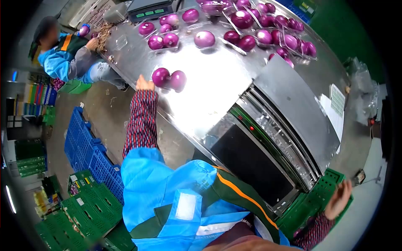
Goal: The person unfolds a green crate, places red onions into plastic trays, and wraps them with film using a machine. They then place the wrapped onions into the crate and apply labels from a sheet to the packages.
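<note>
The person is wearing a bright blue jacket (144,171) with dark green panels (228,194). An orange stripe (243,190) is edging the jacket's right side; a white patch (186,206) is marking its front. Sleeves (141,121) flecked red, dark and pale are emerging from the jacket. Beside its front, maroon cloth (232,238) with pale lettering is showing.

Left hand (145,82), 10 o'clock, plus right hand (339,200), 4 o'clock — 2 hands. Onions (161,78) beside left hand: 2. Scale (153,13), 11 o'clock: 1. Onion cluster (264,36), 1 o'clock — overlapping, uncountable.
</note>
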`<state>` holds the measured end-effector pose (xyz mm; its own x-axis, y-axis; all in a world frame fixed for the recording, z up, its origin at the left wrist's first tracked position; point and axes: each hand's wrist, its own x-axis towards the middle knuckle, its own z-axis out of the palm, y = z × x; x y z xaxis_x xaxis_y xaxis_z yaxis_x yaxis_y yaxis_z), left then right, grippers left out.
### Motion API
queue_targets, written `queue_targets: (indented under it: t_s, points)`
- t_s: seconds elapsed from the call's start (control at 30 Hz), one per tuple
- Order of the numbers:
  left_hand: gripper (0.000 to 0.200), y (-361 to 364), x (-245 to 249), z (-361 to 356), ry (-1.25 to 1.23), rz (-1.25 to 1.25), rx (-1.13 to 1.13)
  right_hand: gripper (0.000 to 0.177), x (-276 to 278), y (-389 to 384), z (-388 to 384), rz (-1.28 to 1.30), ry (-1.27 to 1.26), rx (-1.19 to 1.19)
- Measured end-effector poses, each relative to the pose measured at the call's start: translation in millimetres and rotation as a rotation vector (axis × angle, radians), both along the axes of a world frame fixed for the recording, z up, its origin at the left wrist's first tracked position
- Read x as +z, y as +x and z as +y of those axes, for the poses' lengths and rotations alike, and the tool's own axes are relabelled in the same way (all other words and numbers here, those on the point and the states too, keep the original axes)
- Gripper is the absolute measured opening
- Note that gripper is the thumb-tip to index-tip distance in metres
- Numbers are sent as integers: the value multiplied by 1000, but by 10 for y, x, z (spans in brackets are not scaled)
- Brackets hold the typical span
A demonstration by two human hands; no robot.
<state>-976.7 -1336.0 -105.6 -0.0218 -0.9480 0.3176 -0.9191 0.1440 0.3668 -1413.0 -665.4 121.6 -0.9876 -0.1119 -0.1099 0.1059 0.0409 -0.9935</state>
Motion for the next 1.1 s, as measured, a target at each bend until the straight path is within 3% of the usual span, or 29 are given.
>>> queue_targets:
  t_s: [0.03, 0.1, 0.17, 0.2, 0.23, 0.27, 0.3, 0.33, 0.37, 0.4, 0.43, 0.47, 0.57, 0.6, 0.63, 0.67, 0.73, 0.83, 0.9, 0.97, 1.03, 1.1]
  points:
    - [43, -83, 262, -196, 469, -187, 56, 29, -38, 208, -686, 81, 86, 103]
    - [37, 385, -883, -1104, 593, -157, -363, 26, 28, 895, -2120, -4, 220, 456]
    - [38, 542, -957, -1038, 950, 419, -441, 27, -93, 1581, -3292, -333, 108, 801]
    - [36, 560, -853, -932, 924, 436, -483, 33, -636, 1770, -3662, -351, -12, 969]
    - [34, 571, -740, -825, 898, 453, -526, 41, -1023, 1903, -4056, -347, 88, 1174]
    - [33, 578, -614, -713, 873, 470, -568, 33, -1499, 2120, -4502, -585, 119, 992]
    - [35, 683, -1056, -804, 866, 552, -473, 36, -1534, 2309, -4951, -623, 222, 796]
    - [40, 810, -1583, -792, 494, 539, -382, 39, -1613, 2350, -5251, -631, 201, 783]
    - [50, 729, -1233, -723, 931, 680, -264, 42, -1752, 2422, -5507, -644, 173, 778]
    - [58, 574, -1046, -542, 880, 653, -192, 45, -1917, 2522, -5730, -659, 143, 781]
    - [54, 429, -610, -287, 983, 1144, -120, 48, -2080, 2626, -5924, -684, 120, 786]
    - [51, 355, -353, -174, 1003, 1224, -148, 52, -2204, 2698, -6049, -718, 111, 794]
    - [50, 309, -36, 47, 994, 1454, -286, 58, -2177, 2609, -6062, -646, 137, 865]
    - [52, 222, 243, 156, 962, 1364, -248, 59, -1946, 2568, -5990, -593, 141, 895]
    - [51, 98, 416, 172, 937, 1352, -362, 61, -1693, 2446, -5853, -472, 130, 920]
    - [49, -6, 571, 187, 915, 1333, -465, 63, -1044, 2301, -5583, -374, 117, 1001]
    - [46, -360, 1087, 296, 899, 1240, -671, 60, -734, 1895, -5136, -323, -2, 1013]
    - [45, -1275, 1570, 598, 902, 1154, -1040, 44, -225, 1294, -4373, -179, -27, 812]
    - [45, -1995, 1457, 898, 1006, 1153, -1236, 36, -306, 868, -3784, -223, -78, 566]
    - [42, -2645, 1419, 1400, 1152, 1006, -1262, 33, -513, 515, -3160, -241, -48, 337]
    - [41, -3108, 1367, 1882, 1135, 661, -1353, 30, -779, 186, -2493, -257, -51, 218]
    - [41, -3452, 1183, 2282, 1263, 756, -1336, 28, -669, 94, -2023, -297, 100, 72]
